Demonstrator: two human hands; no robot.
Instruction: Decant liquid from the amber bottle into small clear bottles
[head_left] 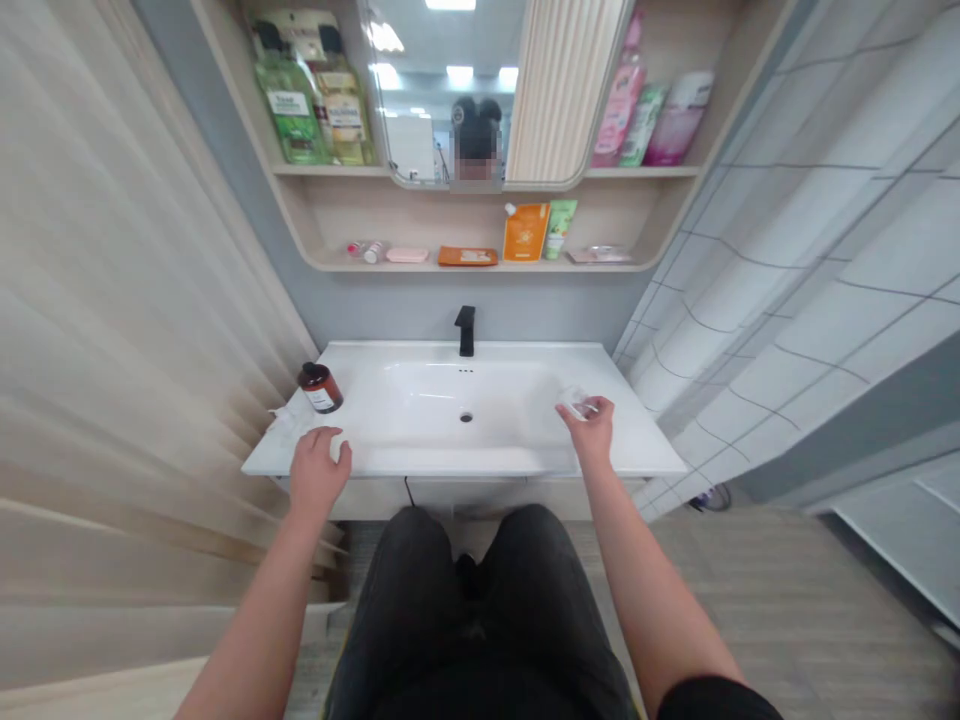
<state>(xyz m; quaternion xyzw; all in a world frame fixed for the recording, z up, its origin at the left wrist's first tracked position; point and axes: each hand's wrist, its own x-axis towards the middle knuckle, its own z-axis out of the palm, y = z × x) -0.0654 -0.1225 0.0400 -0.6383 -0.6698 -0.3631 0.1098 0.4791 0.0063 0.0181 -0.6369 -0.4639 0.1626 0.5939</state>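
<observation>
Head view shows the left hand (pixel 319 470) resting loose on the white sink counter (pixel 637 440), its fingers holding nothing, near a brown bottle (pixel 321 388) standing upright. Farther right, the right hand (pixel 592 432) pinches a small clear thing (pixel 576 402) with its fingers, by the edge of the sink bowl (pixel 435 410).

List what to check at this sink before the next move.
Right hand has the small clear item in its fingers: ok.
Identity of that item: cannot tell, too small and blurred.
Left hand rests on the counter, holding nothing visible: ok.
Amber bottle stands upright on the counter, apart from both hands: ok.
No water visible from the faucet: ok.
Drain uncovered: ok.
</observation>
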